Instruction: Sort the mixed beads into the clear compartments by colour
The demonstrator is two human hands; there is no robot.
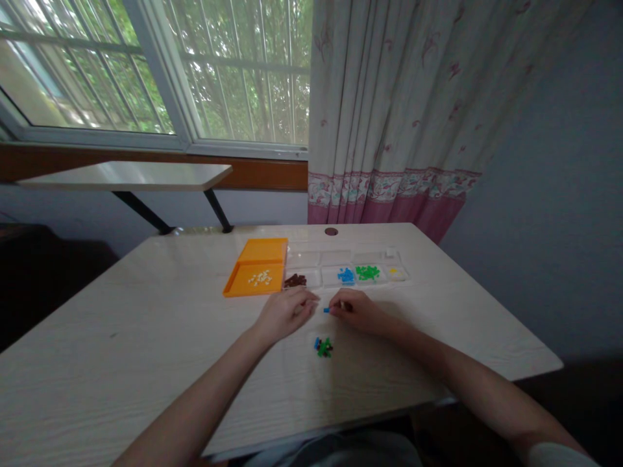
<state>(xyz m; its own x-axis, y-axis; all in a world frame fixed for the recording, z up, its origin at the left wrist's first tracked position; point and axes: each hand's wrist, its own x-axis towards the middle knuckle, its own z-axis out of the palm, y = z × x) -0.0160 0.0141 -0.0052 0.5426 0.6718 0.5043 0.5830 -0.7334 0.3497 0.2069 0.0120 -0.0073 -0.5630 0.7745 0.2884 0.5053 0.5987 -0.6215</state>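
Between the thumb and finger of my right hand (354, 306) is a small blue building block (326, 311), held just above or at the table. My left hand (288, 312) is beside it on the left, fingers loosely bent; whether anything is in them I cannot make out. Closer to me lies a small cluster of joined green, blue and dark blocks (324, 347). Past my hands, a clear compartment tray (335, 257) holds brown blocks (294, 281), blue blocks (346, 276), green blocks (368, 272) and a yellow piece (393, 270).
An open orange case (265, 250) with white pieces (260, 278) stands left of the tray. A raised shelf (126, 175) on black legs is at the table's back left. Beyond the pale wooden table (160, 337) are a barred window and a patterned curtain (389, 130).
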